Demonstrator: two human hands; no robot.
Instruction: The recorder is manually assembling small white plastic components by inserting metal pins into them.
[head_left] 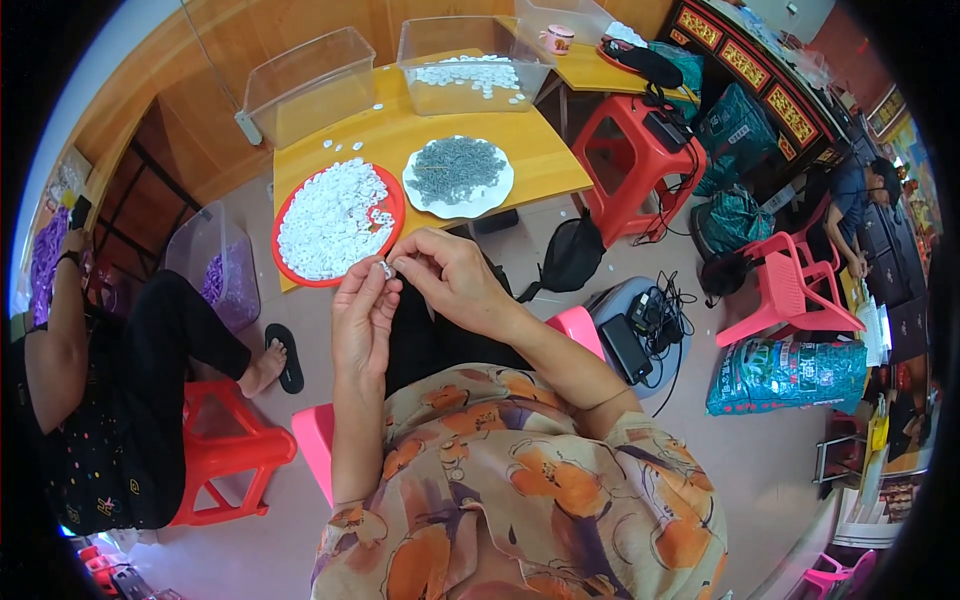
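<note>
My left hand [364, 310] pinches a small white plastic piece [388, 270] between thumb and fingers, just off the near edge of the table. Against that piece come the closed fingertips of my right hand [455, 278]; whatever they grip is too small to make out. Beyond my hands a round red tray [281, 254] bears a heap of white pieces [330, 222]. To its right lies a white scalloped plate [470, 209] piled with small grey pieces [457, 170], their exact kind unclear.
Two clear plastic bins [312, 85] [430, 50] stand along the back of the yellow table [545, 150], the right one holding white pieces. A red stool [640, 165] is at right. On the left sits another person [110, 400] beside a bin of purple pieces [235, 275].
</note>
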